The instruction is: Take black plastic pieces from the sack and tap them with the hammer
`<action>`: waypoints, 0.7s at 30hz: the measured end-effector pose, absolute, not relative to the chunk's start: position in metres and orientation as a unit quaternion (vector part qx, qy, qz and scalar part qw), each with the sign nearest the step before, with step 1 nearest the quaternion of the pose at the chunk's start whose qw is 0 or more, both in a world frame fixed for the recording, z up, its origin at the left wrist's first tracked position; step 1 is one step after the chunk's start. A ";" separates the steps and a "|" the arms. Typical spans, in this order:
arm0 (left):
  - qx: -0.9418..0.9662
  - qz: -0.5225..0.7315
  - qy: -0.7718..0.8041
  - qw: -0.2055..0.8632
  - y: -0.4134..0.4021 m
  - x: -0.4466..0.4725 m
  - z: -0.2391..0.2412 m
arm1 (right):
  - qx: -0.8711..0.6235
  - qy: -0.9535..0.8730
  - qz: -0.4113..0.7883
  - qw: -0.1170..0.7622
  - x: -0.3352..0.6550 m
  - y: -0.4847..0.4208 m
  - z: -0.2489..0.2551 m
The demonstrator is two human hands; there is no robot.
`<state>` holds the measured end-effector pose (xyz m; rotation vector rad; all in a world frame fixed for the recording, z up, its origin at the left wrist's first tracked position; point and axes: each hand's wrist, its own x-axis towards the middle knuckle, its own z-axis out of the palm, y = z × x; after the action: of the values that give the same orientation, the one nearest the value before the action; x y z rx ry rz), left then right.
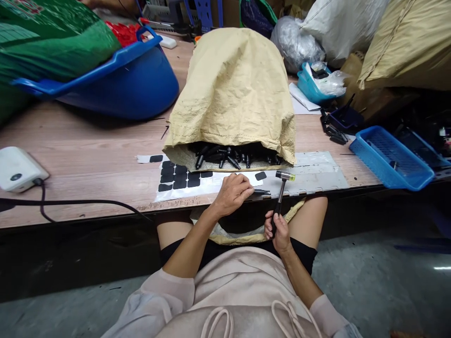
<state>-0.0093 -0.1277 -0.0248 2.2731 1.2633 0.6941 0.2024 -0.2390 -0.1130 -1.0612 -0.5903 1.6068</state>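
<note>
My left hand (233,192) rests at the table's front edge, its fingers closed on a small black part (261,192) that lies flat on the wood. My right hand (278,230) grips the black handle of a small hammer (283,183), whose head hovers just right of that part. Right behind my hands lies a tan woven sack (234,89) on its side, with several black parts (225,157) spilling from its open mouth. A white sheet with black stickers (179,180) lies left of my left hand.
A blue tub (130,80) with a green sack in it stands at the back left. A white device (16,169) with a black cable sits at the far left. Blue trays (391,157) and bags crowd the right side. A tan bag lies on my lap.
</note>
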 end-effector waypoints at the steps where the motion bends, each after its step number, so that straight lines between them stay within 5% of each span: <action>1: 0.830 0.250 0.443 0.228 -0.134 -0.013 -0.024 | -0.446 -0.248 0.674 0.534 0.202 -0.239 -0.113; 15: 0.852 0.250 0.460 -0.011 -0.188 0.006 -0.070 | -0.448 -0.246 0.674 0.534 0.202 -0.239 -0.113; 21: 0.824 0.333 0.459 0.008 -0.195 0.012 -0.071 | -0.453 -0.246 0.672 0.532 0.203 -0.238 -0.114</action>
<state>0.0121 -0.1946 -0.0711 2.5749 1.4339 1.0391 0.2030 -0.2380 -0.1142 -1.0801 -0.5865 1.6021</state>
